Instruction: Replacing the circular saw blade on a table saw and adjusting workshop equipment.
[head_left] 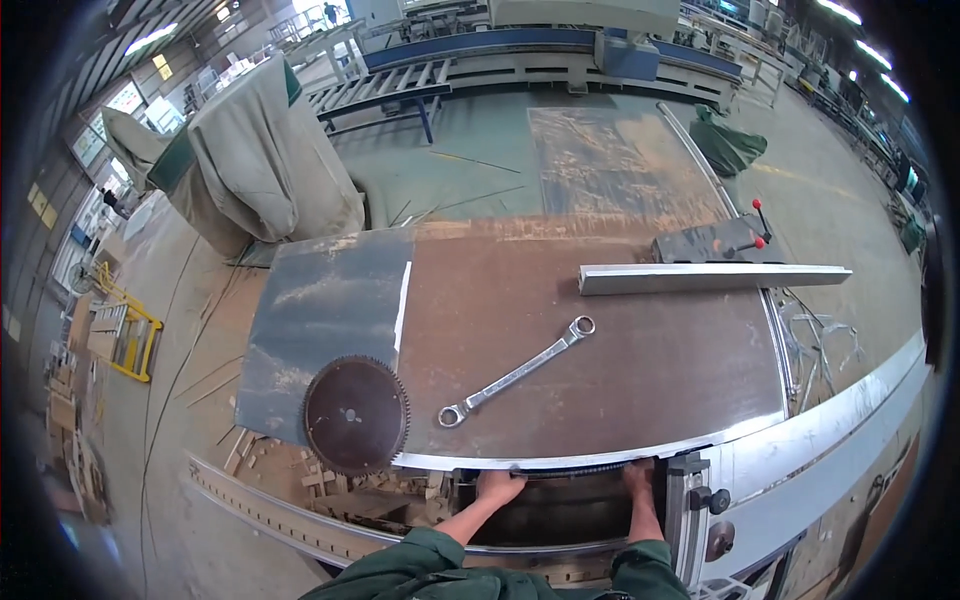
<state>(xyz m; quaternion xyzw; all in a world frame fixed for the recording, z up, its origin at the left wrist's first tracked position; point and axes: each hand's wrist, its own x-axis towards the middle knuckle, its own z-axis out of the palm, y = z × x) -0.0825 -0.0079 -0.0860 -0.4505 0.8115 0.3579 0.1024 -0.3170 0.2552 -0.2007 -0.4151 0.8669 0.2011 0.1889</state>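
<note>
At the near edge of the saw table (600, 380), my left hand (500, 486) is closed, its fingertips hidden under the metal edge strip. My right hand (638, 478) reaches to the same edge farther right, its fingers curled and partly hidden. Between them runs a dark, finely ridged strip (570, 470), above the dark opening in the machine's front. I cannot make out what the hands grip. A double-ended ring spanner (516, 372) lies slantwise on the brown tabletop. Left of it, a dark round saw blade (355, 414) lies flat, overhanging the near edge.
A metal fence (715, 279) crosses the table's far right, beside a block with red-knobbed levers (715, 240). A silver sliding beam (810, 450) stands at right. Wood offcuts (340, 490) fill the lower frame. A cloth-covered machine (255, 160) stands far left.
</note>
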